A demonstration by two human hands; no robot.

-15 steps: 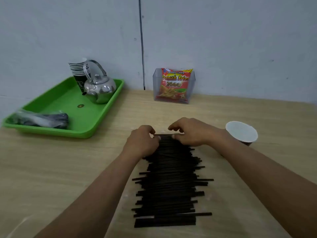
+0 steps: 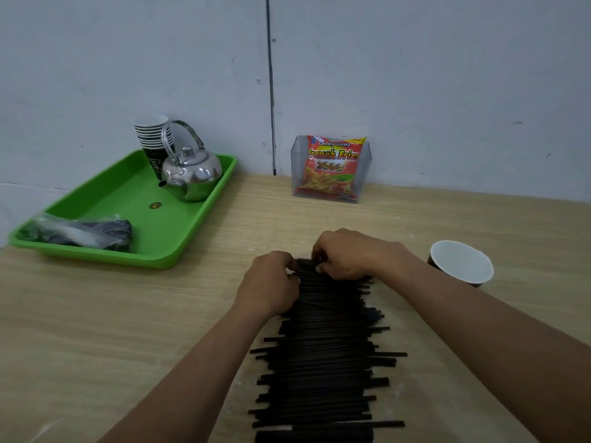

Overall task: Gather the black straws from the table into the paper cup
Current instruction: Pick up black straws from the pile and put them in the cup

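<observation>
Head view: my left hand (image 2: 268, 282) and right hand (image 2: 347, 254) pinch the far end of the black straws (image 2: 319, 362) with curled fingers; the paper cup (image 2: 460, 266) stands near, right of my fingers.

Looks like a simple drinks-and-snack counter here: far beyond the left hand (image 2: 268, 282) a green tray (image 2: 121, 199) carries a steel kettle (image 2: 192, 174) and stacked paper cups (image 2: 152, 132), while beyond the right hand (image 2: 348, 254) a snack packet (image 2: 332, 167) stands in a clear holder (image 2: 365, 174) against the bare wall (image 2: 447, 91).

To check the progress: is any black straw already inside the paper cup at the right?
No: the paper cup shows only its white inside, and the black straws lie on the table.
</observation>
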